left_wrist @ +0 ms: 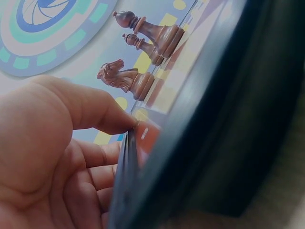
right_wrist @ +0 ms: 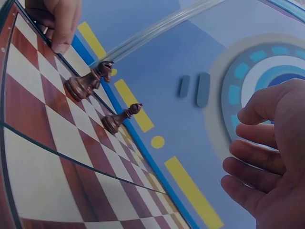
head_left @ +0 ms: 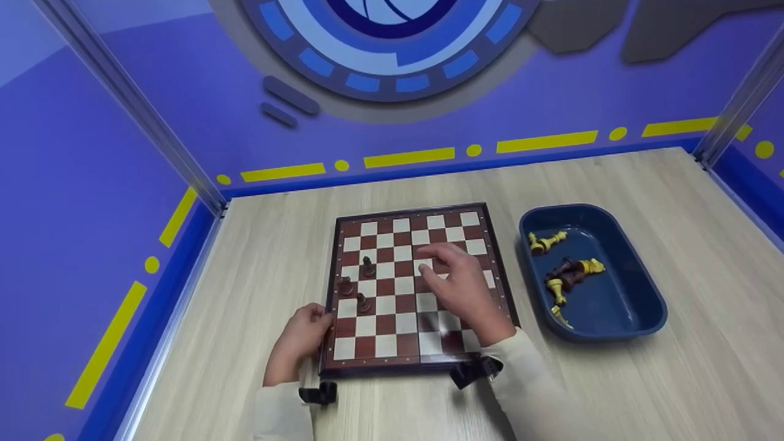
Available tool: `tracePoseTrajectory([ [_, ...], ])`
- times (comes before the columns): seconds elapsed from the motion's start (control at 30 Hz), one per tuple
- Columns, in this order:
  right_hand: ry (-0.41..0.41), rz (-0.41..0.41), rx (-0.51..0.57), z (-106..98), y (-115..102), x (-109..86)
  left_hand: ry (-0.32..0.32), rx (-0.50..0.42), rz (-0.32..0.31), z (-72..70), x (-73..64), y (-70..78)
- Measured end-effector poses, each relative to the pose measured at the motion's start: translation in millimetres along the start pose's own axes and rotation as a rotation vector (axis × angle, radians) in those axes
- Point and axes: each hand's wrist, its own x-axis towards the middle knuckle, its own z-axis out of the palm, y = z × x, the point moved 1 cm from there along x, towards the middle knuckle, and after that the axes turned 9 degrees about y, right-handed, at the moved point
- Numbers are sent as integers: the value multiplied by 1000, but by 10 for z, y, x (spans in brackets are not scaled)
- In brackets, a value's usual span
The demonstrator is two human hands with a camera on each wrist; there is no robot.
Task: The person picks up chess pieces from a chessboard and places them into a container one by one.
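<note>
A brown and cream chessboard (head_left: 404, 303) lies on the table. Three dark brown chess pieces stand on its left part: a knight (head_left: 345, 286) near the left edge, a bishop (head_left: 367, 267) farther back and another bishop (head_left: 363, 303) nearer the front. At the board's left edge, my left hand (head_left: 304, 332) pinches the rim; in the left wrist view its thumb (left_wrist: 102, 107) is on top, the other fingers at the side and partly hidden. Over the board's right half hovers my right hand (head_left: 460, 285), fingers relaxed and holding nothing; the right wrist view shows its palm (right_wrist: 281, 176) bare.
To the right of the board stands a dark blue plastic tub (head_left: 637, 288). Yellow chess pieces (head_left: 555, 291) and dark brown ones (head_left: 572, 280) lie tumbled in its left side. A blue printed wall (head_left: 398, 135) rises behind the table, with side walls left and right.
</note>
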Motion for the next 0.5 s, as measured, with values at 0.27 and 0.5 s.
tracePoseTrajectory([
  [0.27, -67, 31, -5, 115, 4, -72, -1, -5, 5, 1, 0, -10],
  [0.5, -119, 21, -35, 206, -17, -133, 4, -1, 15, -5, -2, -1],
])
